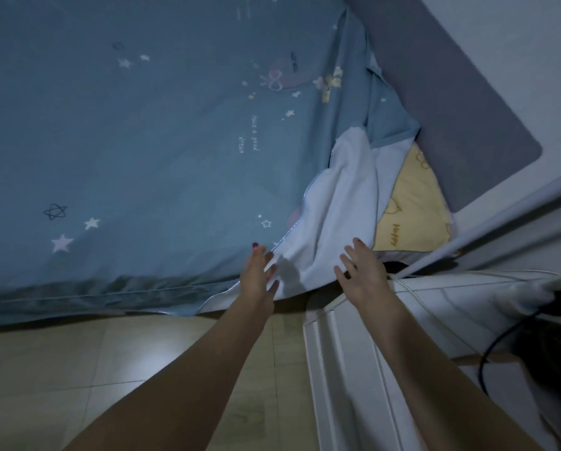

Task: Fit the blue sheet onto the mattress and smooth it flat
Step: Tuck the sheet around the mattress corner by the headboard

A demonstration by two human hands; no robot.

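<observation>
Head view: blue sheet, star and cartoon print, covers most of the mattress and lies fairly flat across the top. Near long edge hangs over the side with wrinkles along the hem. Near-right corner isn't fitted: sheet is flipped back there, pale underside bunched up, yellow mattress cover exposed beside it.

Left hand: fingers spread and straight, holding nothing, fingertips at the flipped edge where blue meets the pale underside. Contact or just above, can't tell. Right hand: also spread flat, empty, over the lower edge of the bunched corner. Both arms are stretched out toward that corner, so my read is the hands are placed to take up the loose corner and pull it over the yellow cover. That's the step outstanding; smoothing comes after.

Surface/room: bed sits low, with a grey padded headboard panel along the right side against a pale wall. A white rail runs diagonally past the corner. Beige tile floor below. White panelled cabinet sits right next to the bed corner, black cable draped on it. Tight clearance at that corner, and lighting is dim.
</observation>
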